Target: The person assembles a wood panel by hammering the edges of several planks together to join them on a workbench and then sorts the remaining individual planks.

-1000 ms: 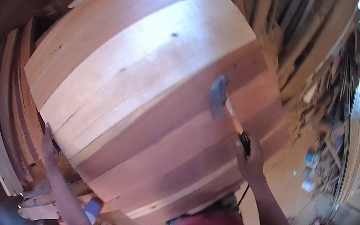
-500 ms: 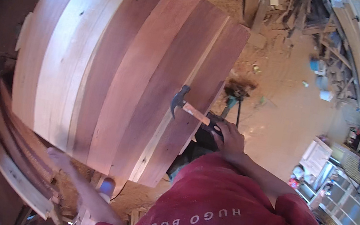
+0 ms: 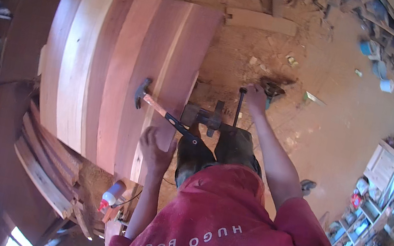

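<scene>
A wide panel of pale and reddish wood strips fills the left and middle. On its right side lies a claw hammer, head on the wood and dark grip reaching past the edge towards my knees. My left hand is beside the panel's near right part, just below the hammer grip, fingers apart and holding nothing. A dark metal clamp sits at the panel's right edge, in front of my legs. My right hand is closed at the knobbed far end of the clamp's upright bar handle.
A glue bottle with a red tip stands below the panel's near edge. Long curved boards are stacked at the lower left. A dark power tool lies on the dusty floor beyond my right hand. Scrap wood and buckets are at the upper right.
My right hand has let go of the hammer, which now lies on the panel, and has moved to the clamp handle. My left hand has come right from the panel's near-left edge. The view has shifted.
</scene>
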